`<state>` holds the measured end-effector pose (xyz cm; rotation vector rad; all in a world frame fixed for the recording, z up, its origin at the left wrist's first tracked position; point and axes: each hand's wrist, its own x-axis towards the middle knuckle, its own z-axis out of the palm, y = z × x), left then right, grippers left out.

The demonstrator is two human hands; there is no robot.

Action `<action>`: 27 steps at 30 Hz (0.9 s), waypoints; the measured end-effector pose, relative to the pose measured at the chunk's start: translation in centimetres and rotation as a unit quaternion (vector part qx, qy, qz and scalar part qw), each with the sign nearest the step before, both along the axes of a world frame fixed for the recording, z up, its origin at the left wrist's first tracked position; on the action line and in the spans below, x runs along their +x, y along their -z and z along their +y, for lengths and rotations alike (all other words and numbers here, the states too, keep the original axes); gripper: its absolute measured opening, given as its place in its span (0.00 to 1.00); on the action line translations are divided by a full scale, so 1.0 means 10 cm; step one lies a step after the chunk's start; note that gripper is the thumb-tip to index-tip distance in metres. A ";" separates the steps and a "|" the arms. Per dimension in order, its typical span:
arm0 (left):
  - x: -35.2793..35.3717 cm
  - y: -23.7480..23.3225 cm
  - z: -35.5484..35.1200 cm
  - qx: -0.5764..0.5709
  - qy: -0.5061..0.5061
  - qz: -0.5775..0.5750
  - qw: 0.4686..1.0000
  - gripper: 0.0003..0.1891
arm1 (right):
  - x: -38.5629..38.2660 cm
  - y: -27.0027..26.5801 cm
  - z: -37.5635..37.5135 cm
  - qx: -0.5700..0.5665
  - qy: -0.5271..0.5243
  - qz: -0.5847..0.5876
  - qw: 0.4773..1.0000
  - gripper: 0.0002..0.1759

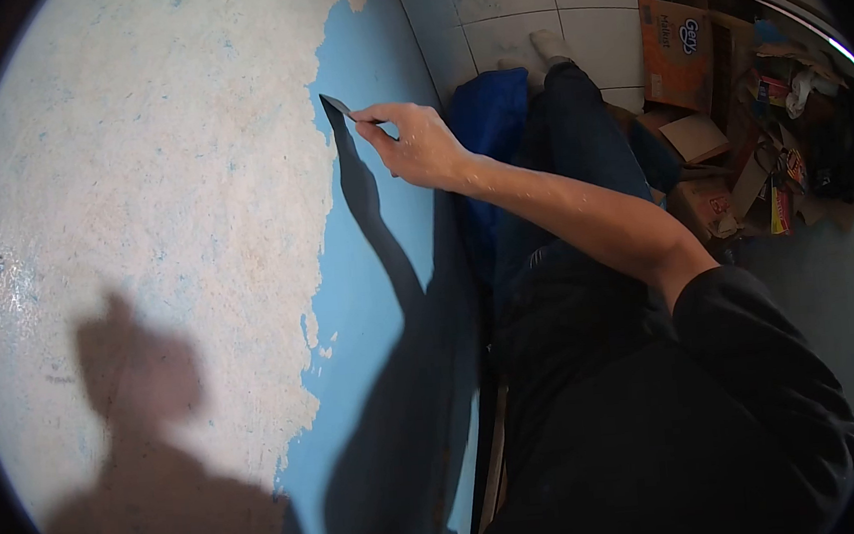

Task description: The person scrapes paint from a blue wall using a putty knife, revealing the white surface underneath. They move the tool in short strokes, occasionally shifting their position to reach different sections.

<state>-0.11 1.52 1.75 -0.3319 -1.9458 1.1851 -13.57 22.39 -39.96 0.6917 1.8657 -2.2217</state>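
Along the wall (pixel 168 167), smooth blue meets mottled off-white at a ragged edge; pale tiles (pixel 595 48) and heaped cardboard (pixel 696 137) lie beyond the dark-clothed legs (pixel 587 134). An orange carton (pixel 676 55) reads "Gery" and "Malkist". The right hand (pixel 419 145), fingers nearly closed, pinches a dark scraper (pixel 336 106), its blade at the colour boundary, ahead of the fingertips. The left hand is out of view.

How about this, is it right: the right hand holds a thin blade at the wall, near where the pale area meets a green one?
Not quite: the head view shows that the pale area meets a blue area, not a green one. The right hand does hold a thin blade at the wall, near that edge.
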 end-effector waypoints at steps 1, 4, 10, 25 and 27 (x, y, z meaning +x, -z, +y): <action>-0.01 0.00 0.00 -0.017 -0.002 0.001 1.000 0.13 | -0.03 0.00 0.01 -0.004 -0.002 -0.013 1.000 0.17; -0.02 0.04 -0.01 -0.018 -0.001 0.001 1.000 0.12 | 0.26 -0.26 0.03 0.005 -0.024 0.038 0.999 0.17; -0.01 0.00 0.03 0.045 0.036 0.000 0.998 0.11 | -0.06 -0.14 0.22 -0.037 -0.072 -0.070 0.994 0.18; -0.09 0.09 0.03 0.158 0.104 -0.003 0.982 0.12 | 0.26 -0.25 0.00 0.047 0.003 0.087 0.995 0.15; -0.08 0.08 0.01 0.152 0.099 -0.008 0.983 0.12 | 0.33 -0.27 -0.04 0.038 0.013 0.100 0.994 0.15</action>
